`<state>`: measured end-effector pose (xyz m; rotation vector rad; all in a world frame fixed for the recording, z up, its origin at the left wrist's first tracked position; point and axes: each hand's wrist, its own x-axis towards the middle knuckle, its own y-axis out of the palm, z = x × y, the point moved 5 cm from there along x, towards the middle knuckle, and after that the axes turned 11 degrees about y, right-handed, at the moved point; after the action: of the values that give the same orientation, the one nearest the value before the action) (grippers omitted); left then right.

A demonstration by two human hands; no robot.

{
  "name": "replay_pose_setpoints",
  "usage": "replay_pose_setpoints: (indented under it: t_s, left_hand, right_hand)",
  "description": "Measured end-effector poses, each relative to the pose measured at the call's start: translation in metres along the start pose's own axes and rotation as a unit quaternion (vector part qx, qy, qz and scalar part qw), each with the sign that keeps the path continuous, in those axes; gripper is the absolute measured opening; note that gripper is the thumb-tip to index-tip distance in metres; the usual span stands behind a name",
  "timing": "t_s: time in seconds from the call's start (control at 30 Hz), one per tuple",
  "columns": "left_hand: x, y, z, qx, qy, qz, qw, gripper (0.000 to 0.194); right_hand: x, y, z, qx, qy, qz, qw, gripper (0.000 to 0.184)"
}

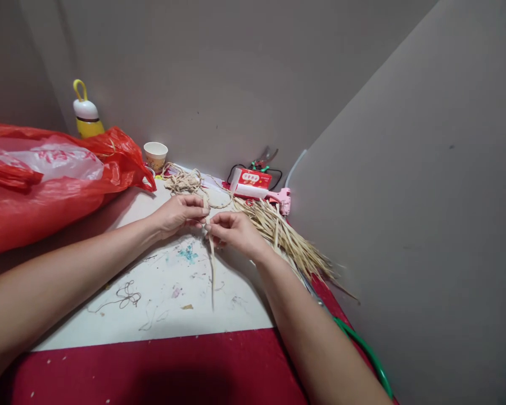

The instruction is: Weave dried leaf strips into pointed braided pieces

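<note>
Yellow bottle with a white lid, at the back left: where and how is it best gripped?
Probably by the yellow loop handle, coming from above: the loop rises free over the rounded white lid, while the red plastic bag in front hides the lower part of the yellow body.

Surface point(240, 309) near edge: passable between arms point(101, 261)
Left edge: bag point(59, 197) blocks
Far edge: cup point(156, 158), tissues point(251, 179)
Right edge: straw point(297, 239)
</note>
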<state>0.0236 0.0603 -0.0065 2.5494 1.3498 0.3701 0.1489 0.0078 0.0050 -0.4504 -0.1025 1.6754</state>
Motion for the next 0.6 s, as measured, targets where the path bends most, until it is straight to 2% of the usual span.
replay_pose_setpoints:
  t_s: [0.1, 0.17, 0.23, 0.3, 0.43, 0.6]
  left_hand:
    - [0.0001, -0.0020, 0.0010, -0.007, -0.002, -0.037, 0.999, 0.019]
    - [-0.0001, -0.0027, 0.0021, 0.004, 0.001, -0.054, 0.999, 0.019]
    - [-0.0007, -0.0009, 0.0034, 0.026, 0.004, -0.045, 0.999, 0.020]
    - [-0.0014, 0.0014, 0.0045, 0.045, 0.006, -0.031, 0.999, 0.020]
    - [-0.0024, 0.0028, 0.0040, 0.061, 0.013, -0.030, 0.998, 0.015]
    - [-0.0021, 0.0015, 0.0036, 0.059, 0.011, -0.031, 0.998, 0.016]
  right_hand:
    - [0.0053, -0.0033, -0.0091, 0.006, -0.005, -0.042, 0.999, 0.021]
    - [0.0067, -0.0074, -0.0094, -0.060, -0.041, -0.108, 0.991, 0.016]
    - [0.0053, -0.0087, -0.0064, -0.167, -0.094, -0.180, 0.965, 0.012]
    - [0.0036, -0.0058, -0.0048, -0.249, -0.127, -0.216, 0.935, 0.011]
    - [0.0018, -0.0001, -0.0063, -0.281, -0.126, -0.208, 0.928, 0.012]
    - [-0.0006, 0.0007, -0.0024, -0.255, -0.132, -0.203, 0.936, 0.009]
